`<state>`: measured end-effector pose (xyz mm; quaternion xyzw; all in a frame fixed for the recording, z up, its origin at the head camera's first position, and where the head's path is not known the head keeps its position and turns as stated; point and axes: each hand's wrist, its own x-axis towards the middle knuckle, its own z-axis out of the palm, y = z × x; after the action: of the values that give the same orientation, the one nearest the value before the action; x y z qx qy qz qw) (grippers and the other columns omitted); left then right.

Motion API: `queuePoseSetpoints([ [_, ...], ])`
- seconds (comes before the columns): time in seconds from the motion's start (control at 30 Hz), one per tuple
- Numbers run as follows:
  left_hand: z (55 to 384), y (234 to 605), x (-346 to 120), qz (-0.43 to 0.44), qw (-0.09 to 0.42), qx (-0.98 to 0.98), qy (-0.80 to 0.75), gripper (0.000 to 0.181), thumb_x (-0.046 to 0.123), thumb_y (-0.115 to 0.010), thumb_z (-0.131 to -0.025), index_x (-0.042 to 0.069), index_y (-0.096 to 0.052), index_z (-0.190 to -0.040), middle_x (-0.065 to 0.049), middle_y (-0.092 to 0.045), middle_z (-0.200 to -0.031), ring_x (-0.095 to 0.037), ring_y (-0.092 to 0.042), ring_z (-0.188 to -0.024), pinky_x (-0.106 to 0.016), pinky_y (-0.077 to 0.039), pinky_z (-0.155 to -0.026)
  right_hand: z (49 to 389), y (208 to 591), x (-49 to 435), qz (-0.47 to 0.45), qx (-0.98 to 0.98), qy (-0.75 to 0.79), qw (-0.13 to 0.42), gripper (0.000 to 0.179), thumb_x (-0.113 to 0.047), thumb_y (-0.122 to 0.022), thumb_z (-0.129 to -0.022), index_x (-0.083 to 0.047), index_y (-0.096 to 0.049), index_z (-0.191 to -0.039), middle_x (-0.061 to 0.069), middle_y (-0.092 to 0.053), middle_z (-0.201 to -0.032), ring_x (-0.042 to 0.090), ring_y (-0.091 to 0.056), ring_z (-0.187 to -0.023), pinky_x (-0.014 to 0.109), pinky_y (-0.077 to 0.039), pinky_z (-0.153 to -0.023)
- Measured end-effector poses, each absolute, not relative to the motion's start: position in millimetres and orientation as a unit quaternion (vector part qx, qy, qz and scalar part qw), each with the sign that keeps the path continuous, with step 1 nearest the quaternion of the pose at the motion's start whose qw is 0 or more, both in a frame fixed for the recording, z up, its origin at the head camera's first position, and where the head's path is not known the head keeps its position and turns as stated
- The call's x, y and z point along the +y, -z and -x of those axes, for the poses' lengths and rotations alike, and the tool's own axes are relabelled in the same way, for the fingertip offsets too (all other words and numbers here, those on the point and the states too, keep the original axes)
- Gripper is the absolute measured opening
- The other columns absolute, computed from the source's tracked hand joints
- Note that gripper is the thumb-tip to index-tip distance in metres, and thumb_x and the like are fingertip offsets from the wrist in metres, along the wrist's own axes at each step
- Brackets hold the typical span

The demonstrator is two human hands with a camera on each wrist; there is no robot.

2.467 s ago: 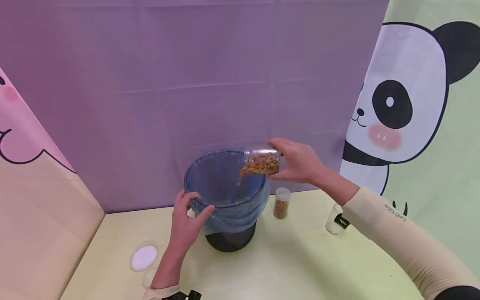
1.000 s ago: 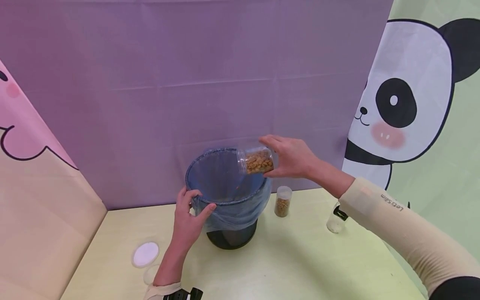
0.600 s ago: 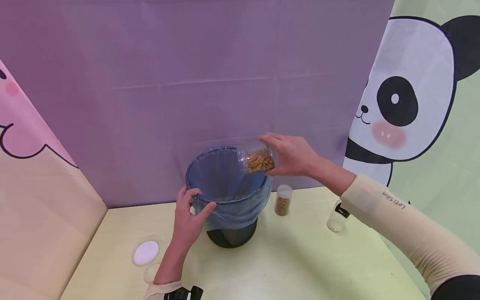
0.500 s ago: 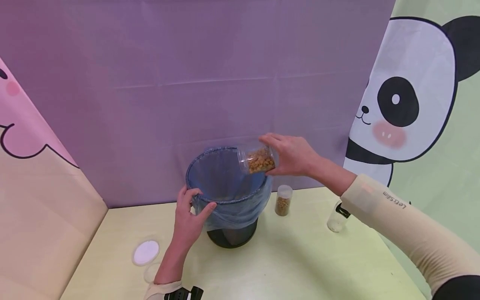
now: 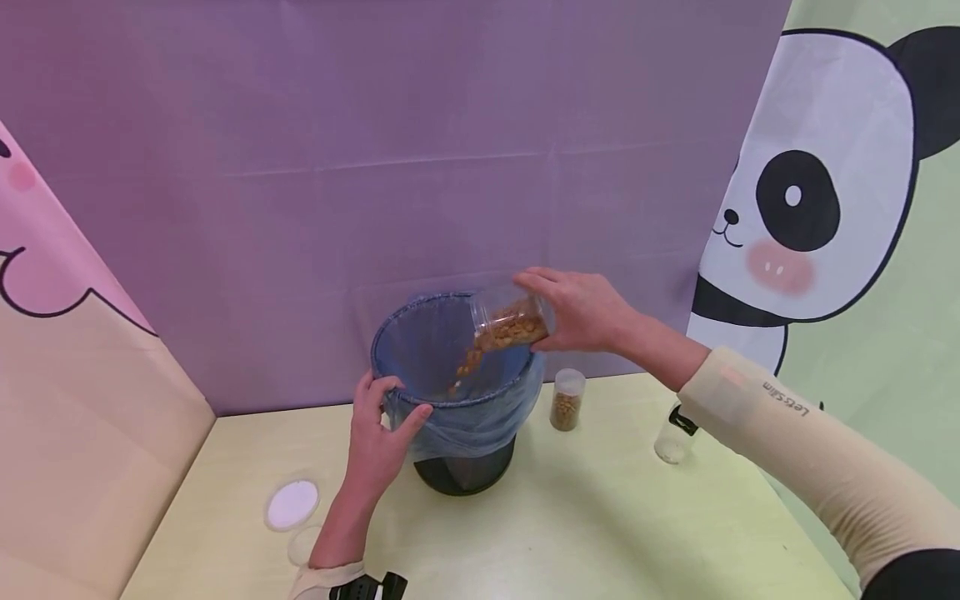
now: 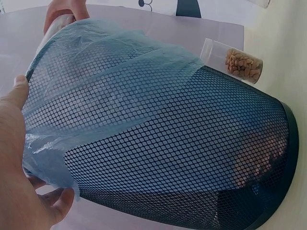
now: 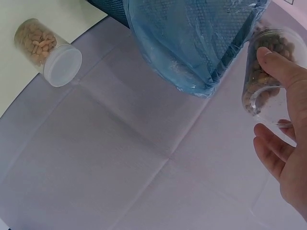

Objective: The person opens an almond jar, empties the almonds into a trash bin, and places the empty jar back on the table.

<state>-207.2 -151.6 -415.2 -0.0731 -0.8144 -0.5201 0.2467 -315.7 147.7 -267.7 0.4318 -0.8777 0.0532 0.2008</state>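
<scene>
My right hand (image 5: 581, 312) grips a clear jar (image 5: 517, 321) tipped on its side, its mouth facing left over the trash can. Brown nut-like pieces (image 5: 470, 362) fall from it into the blue bag (image 5: 480, 433) lining the black mesh trash can (image 5: 463, 477). At the can's near left rim, my left hand (image 5: 375, 446) holds the bagged edge; in the left wrist view the thumb is on the rim and the other fingertips curl at the bag's lower side. From the right wrist view, thumb and fingers of the right hand (image 7: 292, 124) span the jar's base end.
A lidded jar (image 5: 566, 402) of similar pieces stands right of the can. Farther right, a clear jar (image 5: 672, 446) is partly covered by the right sleeve. On the table at left lie a white disc-shaped lid (image 5: 292, 504) and a clear round lid (image 5: 302, 546). A purple backdrop (image 5: 450, 167) rises close behind.
Half a second ago nothing was falling from the jar; now a stream of pieces drops into the bag. The jar's mouth has tilted slightly down. The left hand stays on the rim.
</scene>
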Motion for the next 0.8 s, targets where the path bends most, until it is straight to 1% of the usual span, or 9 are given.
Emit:
queuePoseSetpoints([
  [0.2, 207, 415, -152, 0.076, 0.247, -0.813, 0.522, 0.038, 0.023, -0.076, -0.086, 0.011, -0.054, -0.115, -0.015, -0.025, -0.152, -0.036, -0.026, -0.137, -0.062, -0.033, -0.098, 316, 268, 149, -0.435, -0.876, -0.053, 0.203, 0.095, -0.045, -0.089, -0.064, -0.011, -0.047, -0.142, 0.008, -0.049, -0.143, 0.027, -0.063, -0.107, 0.04, -0.054, -0.071],
  [0.43, 206, 415, -151, 0.076, 0.248, -0.813, 0.521, 0.038, 0.023, -0.076, -0.086, 0.012, -0.053, -0.115, -0.015, -0.026, -0.152, -0.035, -0.026, -0.137, -0.062, -0.032, -0.099, 316, 262, 148, -0.443, -0.871, -0.055, 0.204, 0.095, -0.044, -0.089, -0.064, -0.011, -0.046, -0.143, 0.008, -0.049, -0.142, 0.027, -0.064, -0.104, 0.041, -0.054, -0.067],
  [0.63, 206, 416, -152, 0.079, 0.254, -0.81, 0.522, 0.037, 0.023, -0.076, -0.086, 0.013, -0.054, -0.114, -0.014, -0.027, -0.151, -0.034, -0.028, -0.136, -0.061, -0.033, -0.098, 316, 257, 147, -0.452, -0.868, -0.052, 0.198, 0.095, -0.042, -0.09, -0.064, -0.01, -0.046, -0.143, 0.01, -0.048, -0.143, 0.028, -0.061, -0.111, 0.042, -0.054, -0.073],
  [0.8, 207, 418, -152, 0.083, 0.259, -0.81, 0.519, 0.037, 0.023, -0.077, -0.086, 0.013, -0.054, -0.113, -0.014, -0.027, -0.151, -0.034, -0.027, -0.136, -0.062, -0.032, -0.098, 316, 253, 146, -0.449, -0.872, -0.04, 0.19, 0.094, -0.04, -0.09, -0.065, -0.011, -0.047, -0.143, 0.009, -0.048, -0.143, 0.028, -0.06, -0.112, 0.042, -0.054, -0.073],
])
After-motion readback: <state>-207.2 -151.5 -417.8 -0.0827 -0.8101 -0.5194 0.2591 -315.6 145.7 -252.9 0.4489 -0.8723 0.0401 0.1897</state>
